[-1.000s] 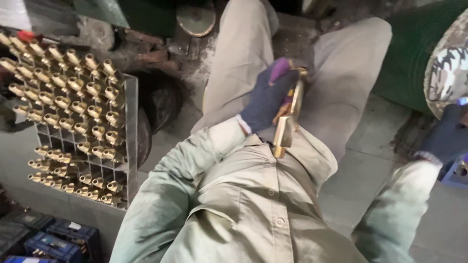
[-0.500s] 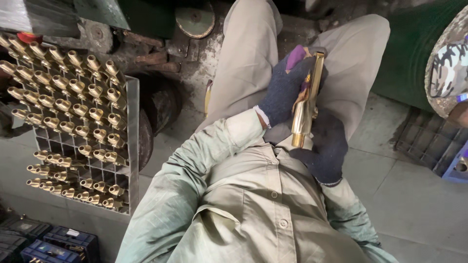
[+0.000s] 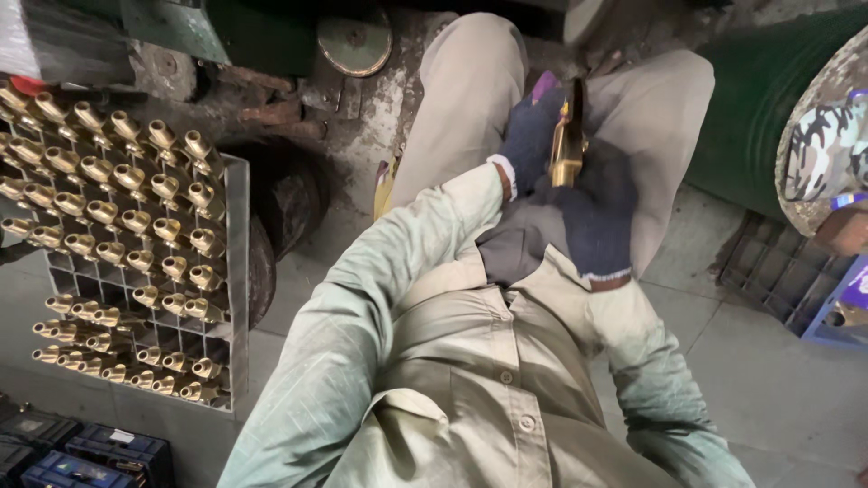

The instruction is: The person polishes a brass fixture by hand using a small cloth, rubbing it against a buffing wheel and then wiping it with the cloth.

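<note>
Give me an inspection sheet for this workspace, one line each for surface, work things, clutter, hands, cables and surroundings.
Surface: grey concrete floor, stained and dirty near the machine base.
Work things: one brass part held upright over the lap; grid rack at the left, filled with rows of brass fittings.
Clutter: dark crates at the lower left; a round metal disc by the machine base.
Hands: left hand and right hand, both in dark gloves, both closed on the brass part.
Cables: nothing seen.
Surroundings: green machine base at the top; another person's camouflage sleeve at the right edge; black grid crate below it.
</note>
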Action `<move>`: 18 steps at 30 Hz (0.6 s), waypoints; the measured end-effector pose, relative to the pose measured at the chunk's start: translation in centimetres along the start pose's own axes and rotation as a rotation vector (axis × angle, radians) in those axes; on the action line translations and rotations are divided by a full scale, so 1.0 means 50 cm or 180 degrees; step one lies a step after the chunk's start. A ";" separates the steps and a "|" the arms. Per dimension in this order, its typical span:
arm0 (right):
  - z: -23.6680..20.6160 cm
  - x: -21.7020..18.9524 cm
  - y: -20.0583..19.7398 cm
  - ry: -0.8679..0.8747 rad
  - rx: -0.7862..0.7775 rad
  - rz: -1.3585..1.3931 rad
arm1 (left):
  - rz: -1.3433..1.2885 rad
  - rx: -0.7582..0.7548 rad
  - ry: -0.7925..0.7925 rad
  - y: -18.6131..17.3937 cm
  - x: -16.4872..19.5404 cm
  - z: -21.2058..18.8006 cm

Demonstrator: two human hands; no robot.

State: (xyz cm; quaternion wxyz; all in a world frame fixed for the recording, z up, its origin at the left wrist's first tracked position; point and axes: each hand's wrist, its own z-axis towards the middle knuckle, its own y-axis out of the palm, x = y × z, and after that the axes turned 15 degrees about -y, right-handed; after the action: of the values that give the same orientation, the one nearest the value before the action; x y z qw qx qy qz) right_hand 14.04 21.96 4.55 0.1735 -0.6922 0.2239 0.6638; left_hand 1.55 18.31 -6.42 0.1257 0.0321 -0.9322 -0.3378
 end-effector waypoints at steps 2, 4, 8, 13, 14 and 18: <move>0.042 0.027 -0.002 0.0192 0.0094 0.0317 | -0.0065 0.0203 -0.0240 0.002 0.009 0.048; 0.083 0.054 -0.004 0.0255 0.0200 0.0323 | -0.0176 0.0189 -0.0337 0.006 0.019 0.089; 0.146 0.096 -0.013 0.0427 0.0434 0.0432 | -0.0302 0.0078 -0.0172 0.023 0.039 0.136; 0.166 0.117 -0.015 0.0255 0.0510 0.0506 | 0.2043 0.0122 0.1246 0.010 0.049 0.137; 0.168 0.118 -0.015 0.0209 0.0523 0.0497 | 0.3384 0.0274 0.2136 0.006 0.048 0.136; 0.176 0.118 -0.013 0.0240 0.0587 0.0693 | 0.2197 0.0033 0.1311 0.003 0.035 0.160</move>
State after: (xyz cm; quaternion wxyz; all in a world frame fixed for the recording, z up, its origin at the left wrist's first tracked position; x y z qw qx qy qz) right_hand 7.10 26.78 -1.88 0.1547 -0.6694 0.3640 0.6288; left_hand -2.17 23.14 -11.86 0.4158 -0.2153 -0.8452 -0.2575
